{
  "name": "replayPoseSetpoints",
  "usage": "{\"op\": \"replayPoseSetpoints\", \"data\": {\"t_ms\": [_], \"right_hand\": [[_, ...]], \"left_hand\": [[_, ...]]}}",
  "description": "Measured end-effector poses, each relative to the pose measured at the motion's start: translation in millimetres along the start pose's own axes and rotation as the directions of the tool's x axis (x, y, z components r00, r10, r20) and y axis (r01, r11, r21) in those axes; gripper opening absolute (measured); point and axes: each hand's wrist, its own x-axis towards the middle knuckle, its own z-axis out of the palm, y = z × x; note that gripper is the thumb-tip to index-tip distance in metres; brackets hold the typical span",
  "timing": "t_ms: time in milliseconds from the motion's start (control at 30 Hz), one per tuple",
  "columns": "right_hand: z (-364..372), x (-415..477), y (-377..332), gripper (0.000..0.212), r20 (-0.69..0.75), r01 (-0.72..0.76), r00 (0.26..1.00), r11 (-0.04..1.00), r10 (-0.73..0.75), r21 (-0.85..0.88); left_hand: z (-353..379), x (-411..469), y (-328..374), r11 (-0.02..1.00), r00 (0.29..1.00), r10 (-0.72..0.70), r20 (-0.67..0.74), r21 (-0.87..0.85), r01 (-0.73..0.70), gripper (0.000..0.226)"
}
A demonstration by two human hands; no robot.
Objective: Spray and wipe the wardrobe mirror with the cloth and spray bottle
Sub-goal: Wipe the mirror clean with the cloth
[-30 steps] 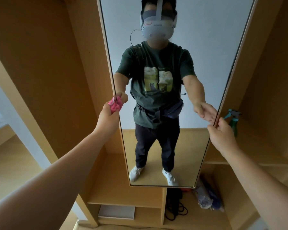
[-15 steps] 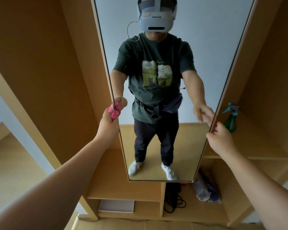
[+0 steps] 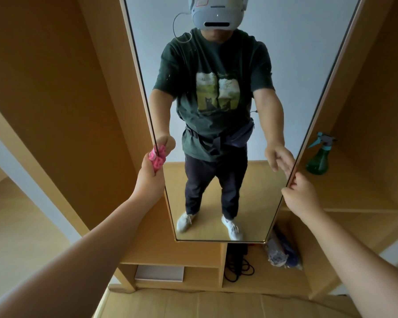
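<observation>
Head view looks down on a tall mirror [image 3: 296, 53] hung on a wooden wardrobe. The left hand [image 3: 151, 180] grips a bunched pink cloth [image 3: 157, 158], fingers curled tight round it, and presses it to the mirror's left edge about halfway up. The right hand [image 3: 301, 196] has its fingers curled at the right edge and seems to pinch the frame there. The bottle [image 3: 318, 159] stands untouched on a shelf [image 3: 354, 191] to the right, well apart from both hands.

The step looks like wiping along the left edge while the other hand steadies the panel. To do it well, spread the cloth flatter so more of it meets the glass. Press evenly and draw it in overlapping strokes. A firm right-hand hold should stop the panel swinging. Small pale specks higher up suggest that area needs a pass too.
</observation>
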Motion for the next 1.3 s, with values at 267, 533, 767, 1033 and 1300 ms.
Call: {"op": "replayPoseSetpoints", "data": {"t_ms": [267,533,767,1033,1300], "right_hand": [[6.5,-1.2,16.3,0.061,0.039,-0.046,0.998,0.999,0.046,0.013],[13.7,-5.9,25.5,0.065,0.078,-0.080,0.994,0.997,0.078,0.017],[16.9,-11.7,34.9,0.066,0.113,-0.110,0.988,0.994,0.108,0.013],[25.0,-17.6,43.9,0.065,0.118,-0.130,0.984,0.991,0.131,-0.018],[34.2,-21.2,57.1,0.067,0.142,-0.146,0.978,0.987,0.153,-0.060]], "left_hand": [[8.3,-5.1,-11.9,0.998,0.999,-0.040,0.014,0.050,0.040,0.041],[15.4,-11.7,-23.7,0.995,0.997,-0.073,0.014,0.068,0.072,0.040],[21.8,-16.6,-32.6,0.993,0.996,-0.085,0.016,0.077,0.084,0.038],[29.7,-20.4,-43.4,0.990,0.993,-0.112,0.031,0.093,0.109,0.042],[37.6,-25.6,-62.4,0.985,0.989,-0.142,0.040,0.103,0.137,0.043]]}}
